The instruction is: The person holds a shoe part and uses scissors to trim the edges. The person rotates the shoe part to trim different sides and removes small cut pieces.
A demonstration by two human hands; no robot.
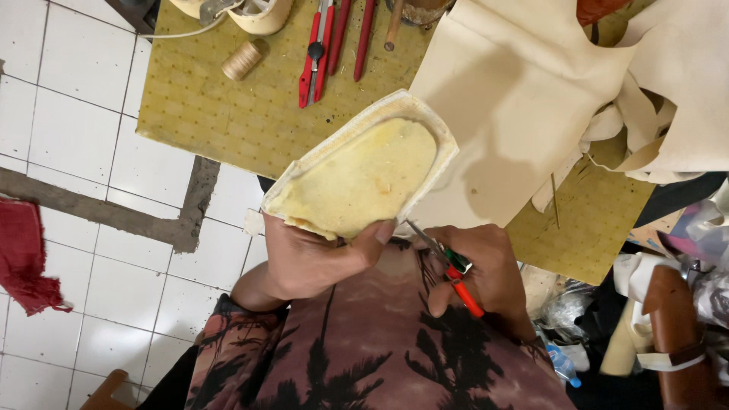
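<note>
- Left hand (311,258) clamps the lasted shoe upper (364,175) at its six-o'clock end; it looks light, stiff-cored, with pliable edges.
- Right hand (486,266), at three o'clock, grips red-handled pliers (448,266), probably pincers.

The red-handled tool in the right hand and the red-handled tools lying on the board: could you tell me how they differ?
The pliers are gripped in the right hand, metal tip at the shoe sole; the tools on the board lie untouched. The pliers show a green band; the others do not. Both have red handles.
</note>
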